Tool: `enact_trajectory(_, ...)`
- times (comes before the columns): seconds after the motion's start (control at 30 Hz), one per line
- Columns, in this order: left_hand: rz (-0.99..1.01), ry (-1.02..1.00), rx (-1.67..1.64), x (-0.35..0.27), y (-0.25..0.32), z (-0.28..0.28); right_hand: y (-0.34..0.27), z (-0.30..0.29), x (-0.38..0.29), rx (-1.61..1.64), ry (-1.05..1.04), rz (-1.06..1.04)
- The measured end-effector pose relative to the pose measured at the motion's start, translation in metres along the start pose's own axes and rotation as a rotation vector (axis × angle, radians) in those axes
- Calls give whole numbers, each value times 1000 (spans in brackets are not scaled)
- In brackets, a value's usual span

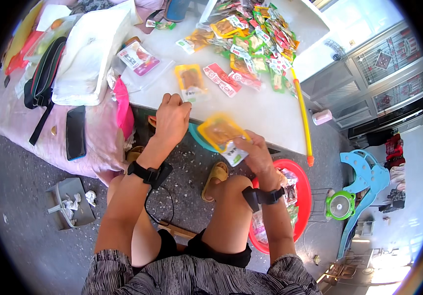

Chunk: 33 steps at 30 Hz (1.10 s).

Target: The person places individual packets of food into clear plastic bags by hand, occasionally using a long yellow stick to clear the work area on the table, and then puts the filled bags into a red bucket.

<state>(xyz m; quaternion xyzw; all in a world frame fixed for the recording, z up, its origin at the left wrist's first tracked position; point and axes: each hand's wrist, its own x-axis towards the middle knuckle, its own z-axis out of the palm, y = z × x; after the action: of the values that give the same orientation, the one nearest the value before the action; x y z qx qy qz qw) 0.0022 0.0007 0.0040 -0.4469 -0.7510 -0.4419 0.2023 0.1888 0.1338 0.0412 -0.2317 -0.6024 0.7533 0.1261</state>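
Note:
My right hand (257, 153) grips one end of a yellow-edged snack packet (220, 131), blurred, over the table's front edge. My left hand (172, 118) is curled at that edge, just below another yellow-edged packet (190, 79) lying on the white table (270, 125); whether its fingertips touch that packet I cannot tell. To its right lie a red and white packet (222, 79) and a similar one beside the heap. A large heap of small sealed packets (255, 40) covers the back right. A purple and white packet (138, 58) rests on a clear bag at the left.
A red basin (303, 206) with packets stands on the floor by my right knee. A yellow stick (302, 114) lies along the table's right edge. At the left are a white foam box (89, 55), a phone (75, 132) on pink cloth and a grey dustpan (86, 214).

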Motion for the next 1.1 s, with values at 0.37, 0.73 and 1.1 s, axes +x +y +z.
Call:
enact_trajectory(0.37,-2,-4,19,1,3,-8,20,37,35,142,-29,20)
enact_trajectory(0.73,22,-4,-43,2,11,-6,16,58,54,164,-47,-53)
enact_trajectory(1.1,33,18,10,-2,4,-6,-2,74,61,-318,93,141)
